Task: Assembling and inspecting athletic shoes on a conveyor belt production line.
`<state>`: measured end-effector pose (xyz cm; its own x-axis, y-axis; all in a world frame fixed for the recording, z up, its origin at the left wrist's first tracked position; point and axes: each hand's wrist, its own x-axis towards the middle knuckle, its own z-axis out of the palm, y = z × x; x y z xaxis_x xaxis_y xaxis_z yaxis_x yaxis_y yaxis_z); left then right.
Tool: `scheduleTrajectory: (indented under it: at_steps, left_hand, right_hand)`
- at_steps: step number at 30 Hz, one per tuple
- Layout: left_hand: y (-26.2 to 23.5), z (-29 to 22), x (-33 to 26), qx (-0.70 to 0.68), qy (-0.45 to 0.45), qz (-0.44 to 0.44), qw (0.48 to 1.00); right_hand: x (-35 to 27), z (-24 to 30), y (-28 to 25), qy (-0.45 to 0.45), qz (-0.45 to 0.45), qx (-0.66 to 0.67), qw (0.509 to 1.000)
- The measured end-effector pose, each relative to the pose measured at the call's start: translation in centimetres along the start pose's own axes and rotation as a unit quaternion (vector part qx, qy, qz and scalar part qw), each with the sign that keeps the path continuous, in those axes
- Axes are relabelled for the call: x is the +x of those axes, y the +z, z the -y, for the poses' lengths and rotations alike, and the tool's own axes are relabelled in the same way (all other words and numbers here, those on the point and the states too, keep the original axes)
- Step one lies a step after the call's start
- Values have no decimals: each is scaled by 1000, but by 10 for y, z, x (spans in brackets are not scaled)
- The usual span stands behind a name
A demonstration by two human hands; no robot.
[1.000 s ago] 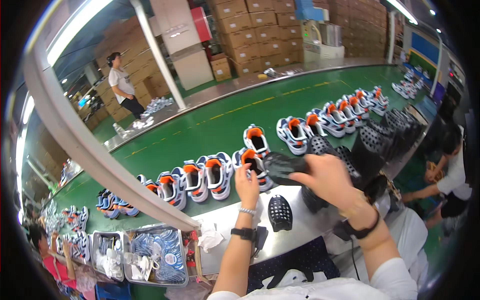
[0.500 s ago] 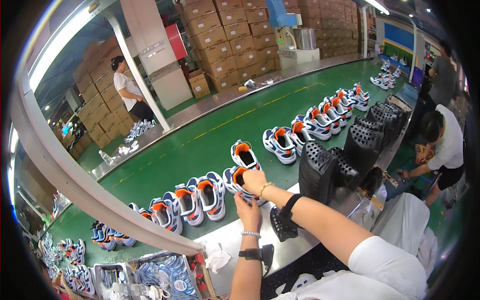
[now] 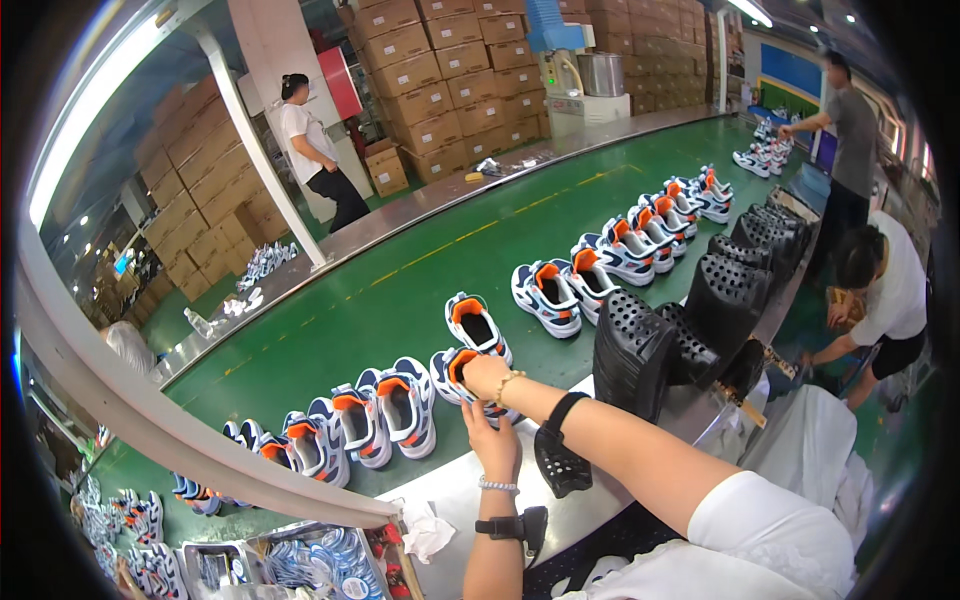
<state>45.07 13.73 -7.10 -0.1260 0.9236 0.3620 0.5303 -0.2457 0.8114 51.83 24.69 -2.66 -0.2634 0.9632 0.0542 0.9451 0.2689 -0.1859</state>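
A white, navy and orange sneaker (image 3: 447,374) rests at the near edge of the green belt, between my two hands. Curled into its orange-lined opening is my right hand (image 3: 487,377), closed on it, with the fingertips hidden inside. My left hand (image 3: 491,442) grips the near side of the same sneaker from below, its fingers bent against it. Just beyond stands a matching sneaker (image 3: 464,314), touched by neither hand. Another pair (image 3: 398,400) lies to the left of my hands. Both forearms wear black straps.
Large black clogs (image 3: 632,345) stand close to my right forearm. More sneakers (image 3: 640,240) line the green belt (image 3: 350,320). A white curved post (image 3: 200,420) crosses on the left, above a tray of blue-and-white pieces (image 3: 325,565). Crumpled white paper (image 3: 427,530) lies on the metal ledge.
The sneakers and both my hands appear slightly further left and lower. Across the belt a person has moved right. At the far right, a person in grey now reaches toward the belt.
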Motion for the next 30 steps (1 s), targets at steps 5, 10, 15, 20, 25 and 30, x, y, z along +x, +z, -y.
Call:
scheduleTrajectory:
  at_steps: [5, 10, 15, 20, 25, 30]
  left_hand:
    - [12, -19, 2, 0, 0, -8, 1000]
    - [-6, 38, 20, 10, 80, -59, 995]
    - [-4, -23, 10, 47, 148, -174, 972]
    - [32, -56, 39, 51, 206, -22, 977]
    - [59, -25, 111, 225, 219, 86, 946]
    - [64, -22, 118, 281, 209, 95, 932]
  right_hand:
    - [-2, -24, -3, 18, -26, 64, 997]
    - [-89, -4, -40, -111, -211, 175, 955]
    - [-245, -40, -51, -90, -82, 112, 986]
    - [-315, -63, 4, -72, -126, 225, 964]
    - [-341, -66, 8, -45, -137, 259, 955]
    - [-353, -76, 12, -21, -136, 412, 901]
